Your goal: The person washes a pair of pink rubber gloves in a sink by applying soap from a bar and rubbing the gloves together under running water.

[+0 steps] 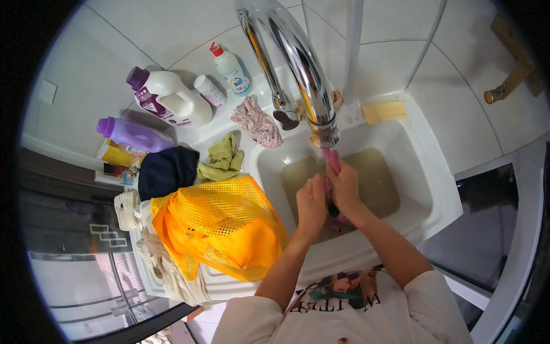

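Over a white laundry sink [419, 202], both my hands grip a pink cloth item [333, 160]. My right hand [345, 187] is closed around its upper part, just under the spout of the chrome faucet [307, 73]. Close beside it, my left hand [312, 202] is clenched on the item lower down. Part of the cloth hangs below my hands towards the murky water [374, 176] in the basin. My fingers hide most of it, so its exact kind cannot be told.
Left of the basin lie a yellow-orange mesh vest [232, 223], a dark cloth [167, 172], a green cloth [223, 158] and a pale crumpled cloth [257, 122]. Behind stand a white detergent jug [176, 101], a purple bottle [135, 134] and a red-capped bottle [232, 71]. A yellow bar [383, 112] rests on the back rim.
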`<state>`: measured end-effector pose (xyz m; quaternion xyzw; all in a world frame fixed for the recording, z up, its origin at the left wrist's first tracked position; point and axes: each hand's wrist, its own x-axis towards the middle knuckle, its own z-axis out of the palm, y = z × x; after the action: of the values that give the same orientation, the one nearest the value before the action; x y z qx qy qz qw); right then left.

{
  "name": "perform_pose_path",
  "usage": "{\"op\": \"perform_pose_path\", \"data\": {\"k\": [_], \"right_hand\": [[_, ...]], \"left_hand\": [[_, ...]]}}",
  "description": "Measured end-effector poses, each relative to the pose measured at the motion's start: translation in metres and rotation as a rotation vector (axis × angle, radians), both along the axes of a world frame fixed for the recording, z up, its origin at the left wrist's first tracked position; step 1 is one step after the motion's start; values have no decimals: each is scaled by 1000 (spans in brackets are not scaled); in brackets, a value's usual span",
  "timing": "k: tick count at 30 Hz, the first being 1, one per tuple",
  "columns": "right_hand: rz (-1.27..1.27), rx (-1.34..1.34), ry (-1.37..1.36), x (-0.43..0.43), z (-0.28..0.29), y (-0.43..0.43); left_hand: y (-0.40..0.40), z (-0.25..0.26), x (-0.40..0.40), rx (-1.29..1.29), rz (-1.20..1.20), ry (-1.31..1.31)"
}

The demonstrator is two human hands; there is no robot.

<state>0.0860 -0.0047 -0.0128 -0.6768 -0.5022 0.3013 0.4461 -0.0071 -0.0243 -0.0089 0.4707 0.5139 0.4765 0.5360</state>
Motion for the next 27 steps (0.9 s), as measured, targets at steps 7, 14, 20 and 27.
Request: {"op": "perform_pose_path", "data": {"k": [7, 14, 20, 27], "right_hand": [[-40, 160, -49, -4, -4, -11], [-15, 158, 95, -23, 21, -24], [-48, 9, 112, -15, 17, -21], [-89, -14, 70, 5, 2, 3]], "left_hand": [[4, 15, -5, -143, -46, 34], [4, -10, -12, 60, 18, 451], [-1, -8, 2, 58, -68, 159], [-11, 14, 12, 127, -95, 140]]}}
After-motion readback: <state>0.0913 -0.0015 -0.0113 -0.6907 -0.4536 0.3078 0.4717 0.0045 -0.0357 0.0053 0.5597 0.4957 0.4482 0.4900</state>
